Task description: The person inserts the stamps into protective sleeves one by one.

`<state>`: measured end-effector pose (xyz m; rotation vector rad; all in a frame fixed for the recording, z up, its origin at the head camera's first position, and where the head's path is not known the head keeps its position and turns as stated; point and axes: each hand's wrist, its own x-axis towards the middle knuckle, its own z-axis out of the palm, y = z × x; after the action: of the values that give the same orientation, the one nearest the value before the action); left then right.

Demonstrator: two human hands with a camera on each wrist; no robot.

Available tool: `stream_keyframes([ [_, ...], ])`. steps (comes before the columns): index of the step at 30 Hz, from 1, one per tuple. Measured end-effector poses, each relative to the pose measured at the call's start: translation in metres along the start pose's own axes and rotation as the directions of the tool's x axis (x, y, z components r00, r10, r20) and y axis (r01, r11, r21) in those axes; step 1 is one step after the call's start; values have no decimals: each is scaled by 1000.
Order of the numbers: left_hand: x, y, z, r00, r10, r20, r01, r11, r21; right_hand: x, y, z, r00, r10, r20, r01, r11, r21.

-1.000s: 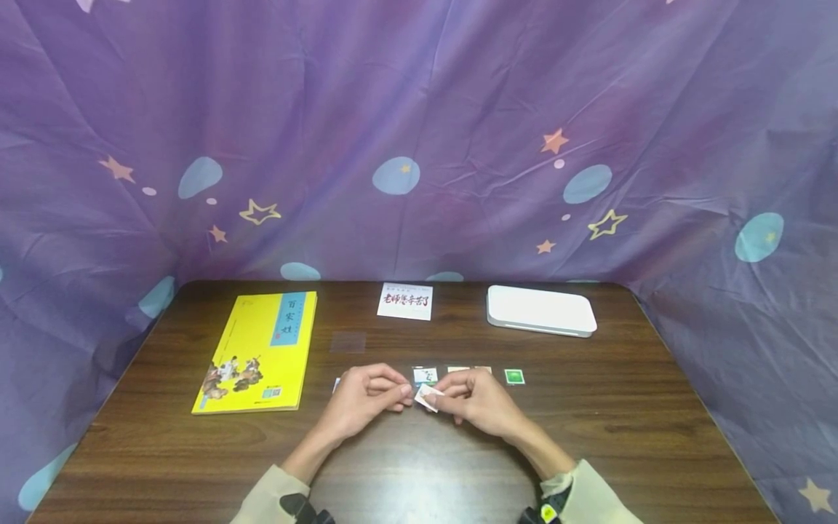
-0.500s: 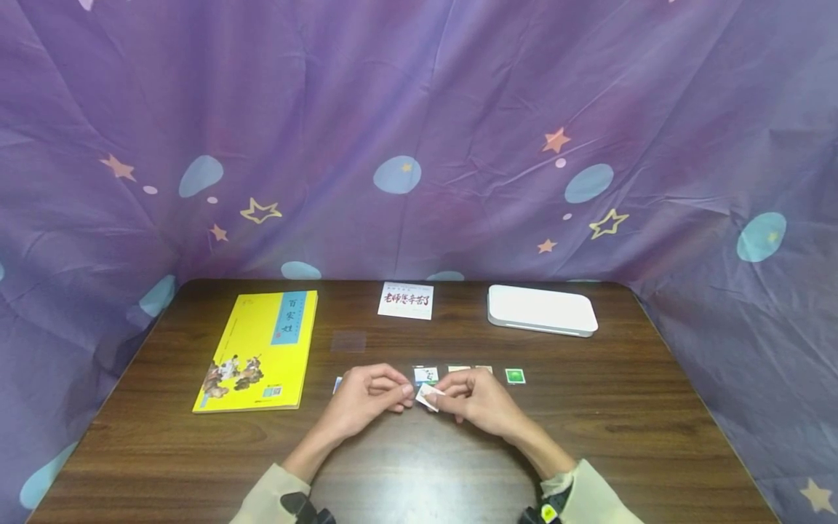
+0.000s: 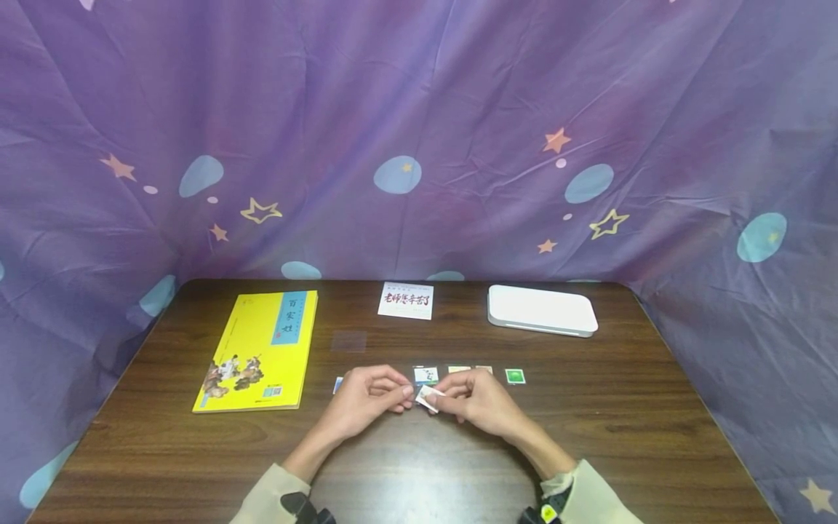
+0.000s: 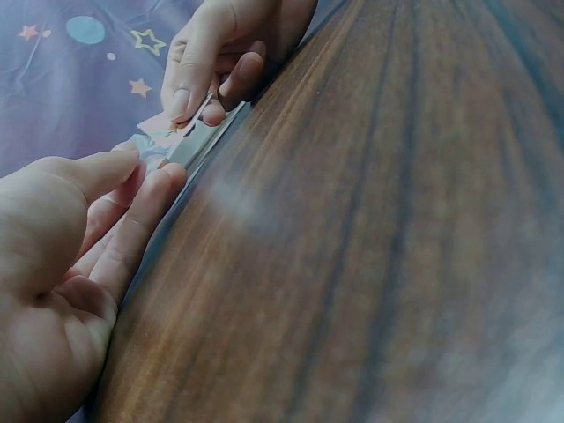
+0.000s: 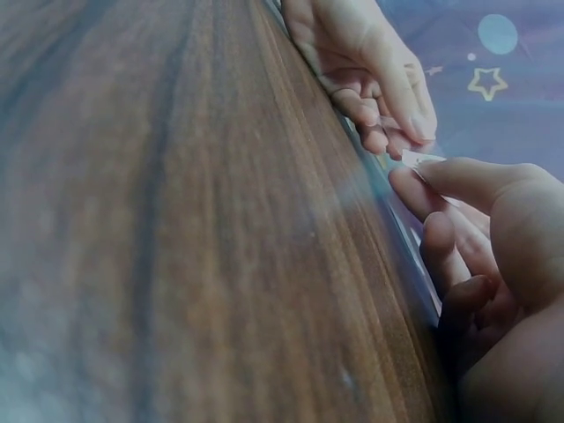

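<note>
In the head view my right hand [image 3: 481, 400] pinches a small white stamp-like paper [image 3: 428, 397], tilted, between thumb and fingers. My left hand [image 3: 369, 399] is just left of it, thumb and fingertips drawn together. At those left fingertips the left wrist view shows a thin, pale bluish see-through piece [image 4: 147, 147], pinched at its edge and overlapping the paper there. Right behind the hands lies a white stamp-like piece with a blue lower edge [image 3: 425, 375]. In the right wrist view the paper's corner [image 5: 419, 159] sticks out past the right thumb.
Small pale pieces [image 3: 460, 370] and a green stamp-like piece [image 3: 515, 376] lie to the right. A blue-edged piece [image 3: 337, 383] is half hidden behind the left hand. Farther back are a clear film square [image 3: 348, 341], a yellow book [image 3: 262, 356], a lettered white card [image 3: 405, 301] and a white box [image 3: 541, 311].
Both hands stay almost in place. The white paper in the right hand shifts only very slightly; the things on the table stay where they were.
</note>
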<state>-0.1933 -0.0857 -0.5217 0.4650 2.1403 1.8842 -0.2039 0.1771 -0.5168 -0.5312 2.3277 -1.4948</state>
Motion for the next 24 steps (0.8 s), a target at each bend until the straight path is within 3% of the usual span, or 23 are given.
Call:
stream_keyframes([
  [9,-1,1,0,1000,-8,-3,8,1000,7,1,0,0,1000,-6,0,6,1000,-9],
  [24,0,0,-1,1000,-9,2,9,1000,1,-1,1,-3,997,-47,67,46,999,19],
])
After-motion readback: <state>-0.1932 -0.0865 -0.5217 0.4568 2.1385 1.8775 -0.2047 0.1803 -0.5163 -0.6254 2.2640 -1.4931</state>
